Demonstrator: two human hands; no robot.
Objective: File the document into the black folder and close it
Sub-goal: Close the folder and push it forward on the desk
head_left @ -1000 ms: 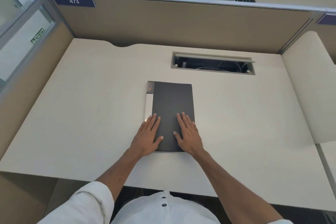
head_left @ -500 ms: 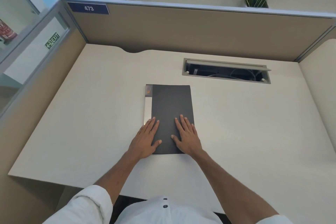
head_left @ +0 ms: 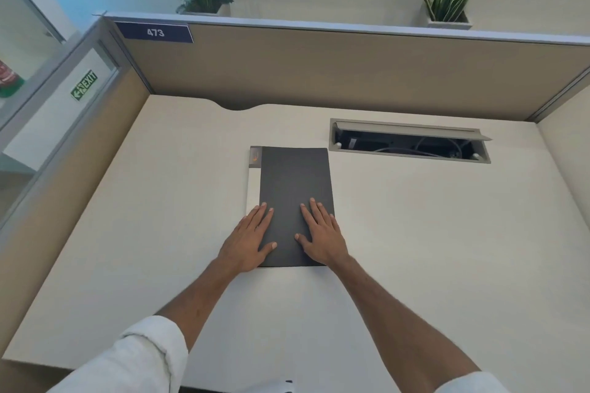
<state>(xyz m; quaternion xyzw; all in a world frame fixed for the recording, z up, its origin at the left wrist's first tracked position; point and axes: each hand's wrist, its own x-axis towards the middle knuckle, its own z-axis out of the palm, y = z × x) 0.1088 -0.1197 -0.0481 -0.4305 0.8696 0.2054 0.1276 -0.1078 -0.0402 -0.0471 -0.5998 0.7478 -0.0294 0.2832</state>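
The black folder (head_left: 295, 195) lies shut, flat on the desk (head_left: 431, 233), around the middle and a bit toward the front edge. A white strip of the document (head_left: 253, 185) pokes out along its left side. Both hands rest on the cover's near end, palms down: left hand (head_left: 247, 241) on the near-left corner, right hand (head_left: 321, 234) on the near-right, fingers spread flat, gripping nothing.

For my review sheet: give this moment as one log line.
black folder closed, flat on desk | white strip shows at its left | left hand, right hand flat on cover
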